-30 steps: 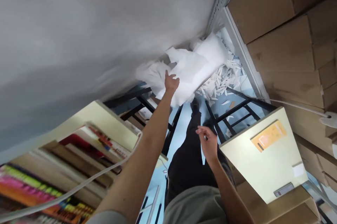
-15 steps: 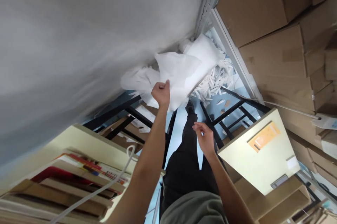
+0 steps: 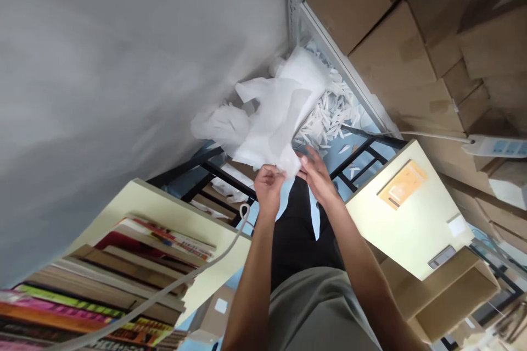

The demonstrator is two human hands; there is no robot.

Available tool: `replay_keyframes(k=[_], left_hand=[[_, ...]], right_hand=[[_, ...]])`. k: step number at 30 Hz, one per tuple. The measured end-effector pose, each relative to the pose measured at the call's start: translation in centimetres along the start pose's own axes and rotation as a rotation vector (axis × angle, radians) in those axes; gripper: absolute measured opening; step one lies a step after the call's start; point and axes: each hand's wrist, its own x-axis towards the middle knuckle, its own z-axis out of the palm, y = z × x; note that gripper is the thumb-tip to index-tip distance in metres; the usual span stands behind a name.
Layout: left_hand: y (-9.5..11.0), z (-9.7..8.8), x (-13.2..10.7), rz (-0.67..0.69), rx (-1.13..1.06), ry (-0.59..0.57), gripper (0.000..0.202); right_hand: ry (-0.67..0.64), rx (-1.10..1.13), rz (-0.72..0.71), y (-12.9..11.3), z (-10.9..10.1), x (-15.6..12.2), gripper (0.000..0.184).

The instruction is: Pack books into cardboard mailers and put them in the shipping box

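A thin white packing-foam sheet (image 3: 280,115) hangs down toward me from a larger heap of the same material beside the wall. My left hand (image 3: 269,189) pinches the near edge of this sheet between thumb and fingers. On the other side of that corner is my right hand (image 3: 316,178), its thumb against the sheet and its fingers curled around the edge. Both hands are close together above my legs. Behind the sheet, a crumpled white foam piece (image 3: 222,126) rests at the left of the heap.
White foam strips (image 3: 327,120) lie heaped on the blue floor. Cardboard boxes (image 3: 395,60) are stacked at right behind a metal post. Two pale tabletops flank me: the left carries stacked books (image 3: 135,279) and a white cable (image 3: 185,279), the right an orange label (image 3: 402,184).
My left hand has come down and closer, drawing the foam sheet's edge toward me. My right hand has risen from beside my leg to the sheet. The view has shifted slightly.
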Motion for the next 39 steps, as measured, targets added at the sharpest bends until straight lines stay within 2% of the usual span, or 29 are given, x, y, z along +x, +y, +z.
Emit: replay_keyframes(k=[4,8,11,14,16,17,19,22,24,26,29,32,35,39], left_hand=[[0.3,1.1,-4.8,0.198,0.288,-0.103,0.022],[-0.7,3.4,-11.1,0.346,0.479,-0.249,0.022],[-2.7,5.8,-16.0,0.389,0.464,-0.335,0.028],[-5.6,9.1,-19.9,0.256,0.339,-0.375,0.054],[-7.6,12.0,-22.0,0.064,0.271,-0.426,0.073],[-8.7,13.6,-22.9,-0.041,0.246,-0.463,0.075],[-10.8,16.9,-25.0,-0.214,0.22,-0.535,0.07],[-13.9,21.2,-28.1,-0.326,0.223,-0.552,0.058],[-15.9,23.2,-29.9,-0.355,0.238,-0.508,0.055],[-17.7,24.3,-31.2,-0.365,0.269,-0.463,0.054],[-19.8,24.8,-32.0,-0.317,0.346,-0.403,0.047],[-20.8,24.5,-32.1,-0.272,0.386,-0.357,0.043],[-20.7,24.0,-32.0,-0.23,0.391,-0.352,0.046],[-19.1,23.8,-32.5,-0.082,0.376,-0.406,0.046]], right_hand=[[0.017,0.0,-0.184,-0.6,-3.4,-4.3,0.102],[0.211,-0.018,-0.332,-0.1,-8.6,-9.5,0.062],[0.344,-0.061,-0.385,0.7,-14.2,-13.8,0.043],[0.43,-0.103,-0.425,1.9,-21.3,-18.0,0.038],[0.449,-0.151,-0.445,3.0,-26.6,-20.5,0.036],[0.445,-0.184,-0.45,3.6,-29.3,-21.6,0.035],[0.421,-0.255,-0.454,4.9,-34.5,-23.7,0.034],[0.406,-0.357,-0.455,6.6,-41.3,-26.1,0.034],[0.44,-0.403,-0.464,7.7,-44.8,-26.8,0.037],[0.525,-0.429,-0.48,8.9,-47.5,-26.8,0.041],[0.729,-0.444,-0.502,10.7,-49.7,-25.4,0.049],[0.862,-0.446,-0.52,12.4,-49.7,-23.5,0.058],[0.895,-0.47,-0.575,13.4,-48.6,-22.0,0.065],[0.946,-0.5,-0.657,13.6,-47.2,-21.7,0.064]])
